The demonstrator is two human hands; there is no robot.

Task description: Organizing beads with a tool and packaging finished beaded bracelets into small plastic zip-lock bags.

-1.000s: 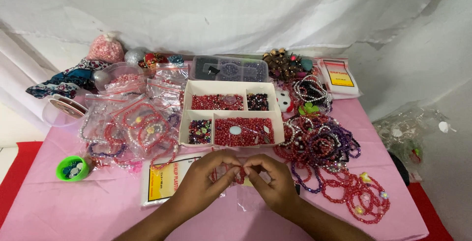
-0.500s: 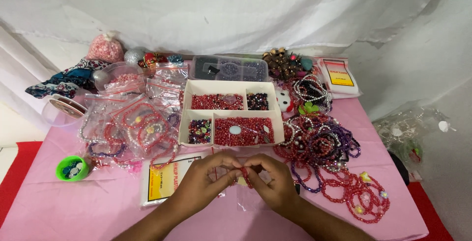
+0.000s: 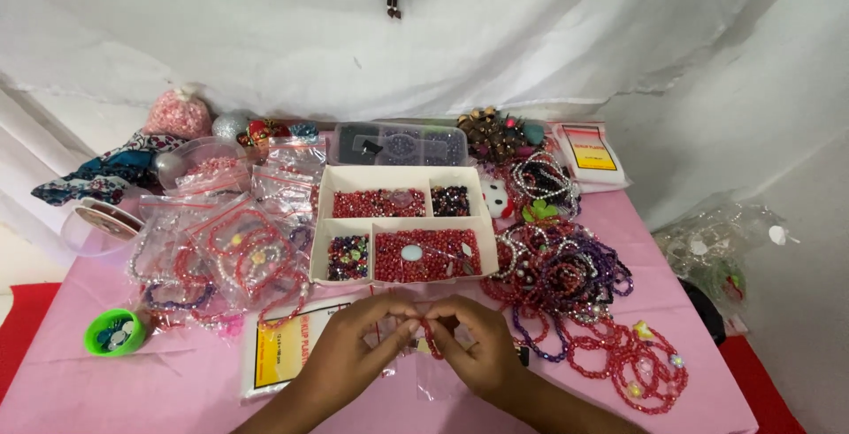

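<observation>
Head view — left hand point(image 3: 354, 354), right hand point(image 3: 473, 350): fingers pinched shut on red bead bracelet point(image 3: 431, 338).

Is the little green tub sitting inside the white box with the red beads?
No, the green tub sits on the pink tablecloth at the near left, well apart from the white box of beads.

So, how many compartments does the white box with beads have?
4 in the white box: back left with red beads, back right with dark beads, front left with mixed beads, front right with red beads. No more show.
</observation>
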